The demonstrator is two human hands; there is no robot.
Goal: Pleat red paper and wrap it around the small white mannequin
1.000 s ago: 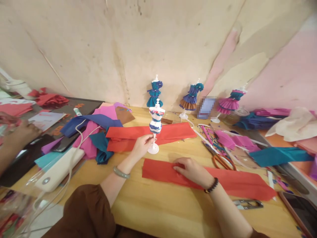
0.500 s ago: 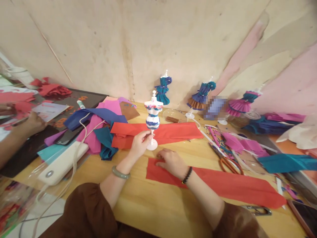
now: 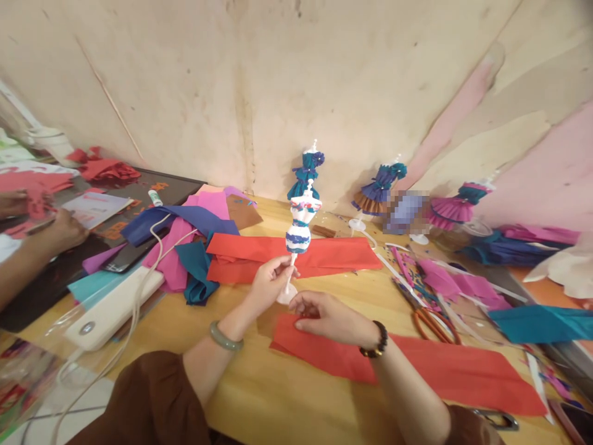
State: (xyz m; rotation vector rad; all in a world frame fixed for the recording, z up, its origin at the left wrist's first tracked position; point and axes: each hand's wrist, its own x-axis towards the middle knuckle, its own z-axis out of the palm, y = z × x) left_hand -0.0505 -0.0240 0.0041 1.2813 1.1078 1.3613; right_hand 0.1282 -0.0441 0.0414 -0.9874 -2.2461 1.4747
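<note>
My left hand (image 3: pixel 273 284) is closed on the thin stem of a small white mannequin (image 3: pixel 298 232), which leans slightly to the right. Painted-looking blue, teal and pink bands wrap its torso. My right hand (image 3: pixel 331 318) hovers just beside the mannequin's round base, over the near end of a long red crepe paper strip (image 3: pixel 430 361). Its fingers are loosely bent, with the thumb apart from them; whether they touch the paper I cannot tell. Behind the mannequin lies a folded red crepe paper piece (image 3: pixel 338 253).
Several dressed mini mannequins (image 3: pixel 377 185) stand against the wall. Orange-handled scissors (image 3: pixel 435 324) lie right, among paper scraps. Coloured crepe paper (image 3: pixel 194 210), a glue stick (image 3: pixel 154 198) and a white power strip (image 3: pixel 113 309) with cords are left. A co-worker's hands (image 3: pixel 62 230) handle red paper.
The mannequin in my left hand now tilts to the right, its base lifted off level. My right hand has moved slightly right and down, close to the base. The view has shifted a little.
</note>
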